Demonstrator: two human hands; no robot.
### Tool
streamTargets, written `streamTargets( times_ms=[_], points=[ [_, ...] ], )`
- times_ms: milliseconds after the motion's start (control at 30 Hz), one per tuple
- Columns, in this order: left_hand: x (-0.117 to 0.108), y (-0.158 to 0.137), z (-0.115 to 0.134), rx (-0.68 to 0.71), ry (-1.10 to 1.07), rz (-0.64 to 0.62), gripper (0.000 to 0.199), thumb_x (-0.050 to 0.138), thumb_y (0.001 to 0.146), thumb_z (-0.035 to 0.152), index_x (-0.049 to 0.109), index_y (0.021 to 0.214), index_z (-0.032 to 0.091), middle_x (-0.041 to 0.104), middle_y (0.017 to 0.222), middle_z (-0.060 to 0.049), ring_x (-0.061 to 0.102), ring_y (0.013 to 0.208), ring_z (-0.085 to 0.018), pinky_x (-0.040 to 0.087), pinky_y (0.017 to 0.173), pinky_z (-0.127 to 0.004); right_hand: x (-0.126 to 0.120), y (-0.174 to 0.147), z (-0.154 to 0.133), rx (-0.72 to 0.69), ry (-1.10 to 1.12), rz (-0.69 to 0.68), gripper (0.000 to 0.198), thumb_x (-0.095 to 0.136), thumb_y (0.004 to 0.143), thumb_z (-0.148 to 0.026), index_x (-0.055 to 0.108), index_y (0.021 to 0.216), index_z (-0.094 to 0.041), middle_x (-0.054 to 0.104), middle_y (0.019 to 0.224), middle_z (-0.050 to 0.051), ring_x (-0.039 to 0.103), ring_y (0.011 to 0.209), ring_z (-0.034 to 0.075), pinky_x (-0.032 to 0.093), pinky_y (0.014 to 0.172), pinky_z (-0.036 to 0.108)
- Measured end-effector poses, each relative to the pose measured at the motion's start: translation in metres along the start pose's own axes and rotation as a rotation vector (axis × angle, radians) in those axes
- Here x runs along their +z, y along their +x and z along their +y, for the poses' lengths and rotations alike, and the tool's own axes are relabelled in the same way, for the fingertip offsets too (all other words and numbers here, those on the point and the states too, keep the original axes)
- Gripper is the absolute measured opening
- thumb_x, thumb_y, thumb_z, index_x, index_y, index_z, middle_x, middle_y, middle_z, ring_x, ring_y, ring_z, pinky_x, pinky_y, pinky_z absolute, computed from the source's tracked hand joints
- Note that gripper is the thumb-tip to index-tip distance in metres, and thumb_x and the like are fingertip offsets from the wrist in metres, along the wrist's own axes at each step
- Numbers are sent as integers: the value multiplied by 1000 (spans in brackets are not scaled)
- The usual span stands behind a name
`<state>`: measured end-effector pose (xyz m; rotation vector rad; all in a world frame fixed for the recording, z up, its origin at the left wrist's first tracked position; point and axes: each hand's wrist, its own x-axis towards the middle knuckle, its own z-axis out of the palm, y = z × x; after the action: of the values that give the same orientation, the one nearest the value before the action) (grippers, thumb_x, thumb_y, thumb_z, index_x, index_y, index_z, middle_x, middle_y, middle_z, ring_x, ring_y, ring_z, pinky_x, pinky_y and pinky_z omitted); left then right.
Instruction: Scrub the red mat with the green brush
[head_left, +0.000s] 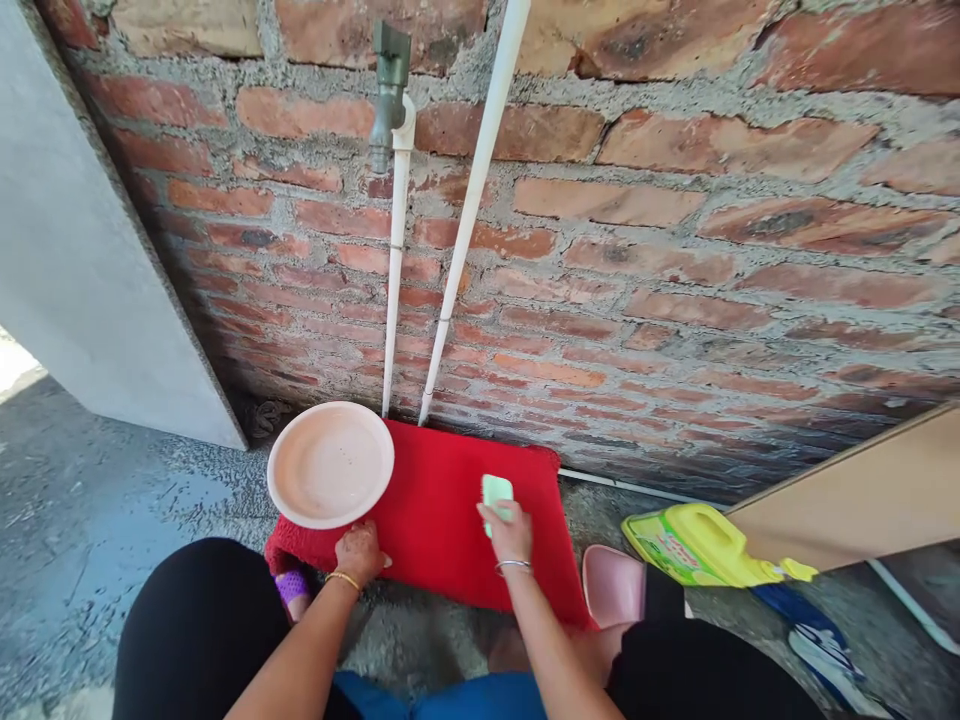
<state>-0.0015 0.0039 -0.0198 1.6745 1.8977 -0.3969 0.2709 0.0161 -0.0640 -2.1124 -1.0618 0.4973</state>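
A red mat [450, 500] lies spread flat at the foot of the brick wall. My right hand [512, 535] is closed around a pale green scrubbing brush [496, 491], resting over the right half of the mat. At the mat's near left edge, my left hand [360, 552] has its fingers curled on the red fabric, just below a basin. That pale pink basin [330, 465] sits on the mat's left end; its inside looks wet with a few dark specks. The underside of the brush is hidden.
Right of the mat stand a pink plastic scoop or tub [611, 583] and a yellow detergent jug [694, 543] lying tilted. A tap [389, 95] and white pipes [474, 200] run down the wall. A grey slab [112, 220] leans at left; a slipper [825, 650] lies lower right.
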Motion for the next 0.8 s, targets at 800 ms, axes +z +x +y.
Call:
streamTargets(
  times_ms=[800],
  points=[
    [3,-3,-2,11,-5,44,52,65,68,36,53,114,15,63,115,-15,61,106,-25,47,86,-33,35,-65,-53,-530,-152,-444,23,70,58,-26,65,80,-27,59,93,-1,57,82,15,42,77,25]
  ],
)
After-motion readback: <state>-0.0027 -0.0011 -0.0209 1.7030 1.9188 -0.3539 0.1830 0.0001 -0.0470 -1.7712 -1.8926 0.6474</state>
